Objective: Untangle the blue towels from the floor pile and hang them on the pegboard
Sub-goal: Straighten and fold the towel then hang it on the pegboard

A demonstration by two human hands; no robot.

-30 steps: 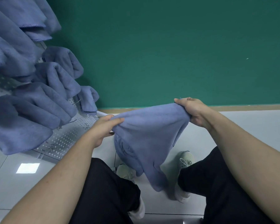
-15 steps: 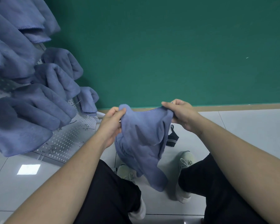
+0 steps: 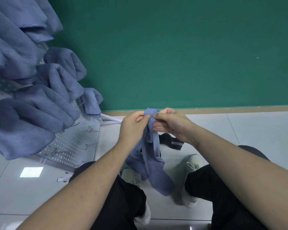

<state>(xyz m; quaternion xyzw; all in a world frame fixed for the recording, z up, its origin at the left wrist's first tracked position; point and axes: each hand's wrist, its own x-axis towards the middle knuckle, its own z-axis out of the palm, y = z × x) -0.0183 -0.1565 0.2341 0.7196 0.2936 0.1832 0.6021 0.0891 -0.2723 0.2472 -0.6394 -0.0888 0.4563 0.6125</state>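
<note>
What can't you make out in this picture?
Head view:
- Floor pile: none in view.
- Towel top edge: bunched inside both hands' fingers.
- Pegboard: mostly covered by hung towels, cut off at left edge.
- Dark item on floor: partly behind right hand.

Single head-worn wide-angle view, looking forward and steeply down, close over the hands at centre. Pegboard sits at 9 o'clock; floor fills the lower frame.

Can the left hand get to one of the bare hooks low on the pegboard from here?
Probably yes. The left hand has open floor between it and the bare hooks on the pegboard, but both hands pinch the towel, so it would carry that along.
</note>
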